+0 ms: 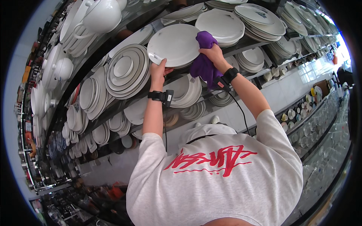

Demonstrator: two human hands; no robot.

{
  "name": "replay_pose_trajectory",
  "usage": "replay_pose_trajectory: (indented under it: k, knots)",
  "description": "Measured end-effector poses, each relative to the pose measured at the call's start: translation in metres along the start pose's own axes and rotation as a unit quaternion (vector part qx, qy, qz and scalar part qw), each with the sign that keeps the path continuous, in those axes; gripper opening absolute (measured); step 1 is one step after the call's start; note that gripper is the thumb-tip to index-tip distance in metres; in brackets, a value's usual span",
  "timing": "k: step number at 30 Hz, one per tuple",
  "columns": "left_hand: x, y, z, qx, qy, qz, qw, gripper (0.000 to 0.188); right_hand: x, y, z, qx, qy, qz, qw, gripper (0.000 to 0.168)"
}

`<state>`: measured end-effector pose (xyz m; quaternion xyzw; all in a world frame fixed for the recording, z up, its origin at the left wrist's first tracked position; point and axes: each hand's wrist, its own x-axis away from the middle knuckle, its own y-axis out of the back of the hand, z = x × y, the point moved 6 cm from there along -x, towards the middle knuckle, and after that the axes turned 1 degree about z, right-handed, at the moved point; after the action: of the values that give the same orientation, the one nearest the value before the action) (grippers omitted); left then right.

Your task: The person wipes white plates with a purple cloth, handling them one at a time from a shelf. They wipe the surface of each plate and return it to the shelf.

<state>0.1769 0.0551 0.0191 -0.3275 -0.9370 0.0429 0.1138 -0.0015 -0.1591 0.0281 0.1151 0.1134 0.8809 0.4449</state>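
Note:
A large white plate (pixel 174 45) lies on a stack at the shelf's front, with small dark marks on its rim. My left hand (pixel 159 71) grips its near left edge, thumb on top and fingers below. At the plate's right edge my right hand (pixel 212 55) clutches a purple cloth (pixel 206 67), which hangs down below the hand and bunches up above it. Whether the cloth touches the plate is hard to tell. Behind the cloth stands a pile of white plates with a wavy rim (pixel 220 25). Both wrists wear black straps with small devices.
Left of the plate sits a nested stack of round plates with a small bowl (pixel 123 67) on top. A white teapot (pixel 101 17) stands on the upper glass shelf. Stacked oval plates (pixel 260 19) are at right, more dishes (pixel 183 90) below. A cable hangs from the right wrist.

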Motion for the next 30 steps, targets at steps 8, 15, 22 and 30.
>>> replay_pose_trajectory:
  k: [8,15,22,30]
  knots:
    - [0.004,0.000,-0.002,-0.075,-0.034,-0.020,0.996,0.030,-0.001,0.003,-0.003,0.052,-0.001,-0.001,0.999,0.061]
    - [0.018,0.001,-0.005,-0.032,-0.041,-0.075,0.996,0.038,0.014,0.014,-0.012,-0.123,0.015,0.007,0.992,0.056]
    - [0.053,-0.009,0.014,-0.136,-0.179,-0.192,0.955,0.039,0.038,0.027,-0.036,-0.323,0.027,0.024,0.946,0.043]
    - [0.104,-0.134,0.027,-0.373,-0.496,0.035,0.783,0.061,0.107,0.011,-0.056,-0.387,0.006,0.083,0.918,0.049]
